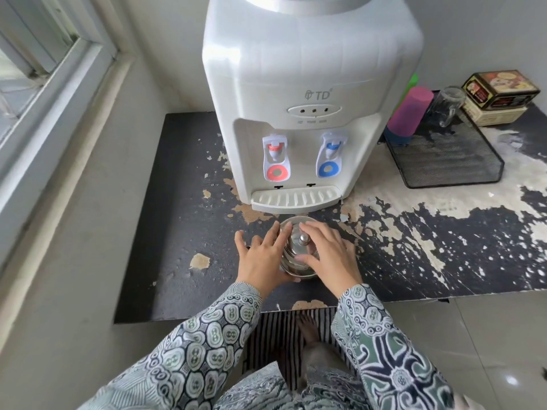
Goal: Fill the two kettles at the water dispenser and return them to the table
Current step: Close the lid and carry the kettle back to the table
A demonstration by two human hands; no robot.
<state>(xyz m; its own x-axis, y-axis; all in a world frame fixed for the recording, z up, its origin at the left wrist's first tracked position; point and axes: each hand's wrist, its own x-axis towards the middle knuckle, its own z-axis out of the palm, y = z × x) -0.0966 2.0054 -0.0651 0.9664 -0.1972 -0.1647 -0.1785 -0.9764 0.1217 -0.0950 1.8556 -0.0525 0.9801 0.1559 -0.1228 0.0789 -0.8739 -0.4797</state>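
A small shiny steel kettle [297, 247] stands on the worn black counter [183, 232], just in front of the drip tray [296, 198] of the white water dispenser [310, 93]. Its lid with a round knob is on. My left hand [262, 255] rests against the kettle's left side, fingers spread. My right hand [328, 250] lies over the lid and the right side, thumb and fingers curved around the knob. The dispenser has a red tap [275, 155] on the left and a blue tap [331, 152] on the right. Only one kettle is in view.
A black mesh tray [444, 161] to the dispenser's right holds a pink and blue bottle [407, 113] and a glass mug [444, 105]. A printed tin [500, 90] stands behind it. A window frame [44, 84] and wall run along the left. A striped mat [272, 335] lies on the floor.
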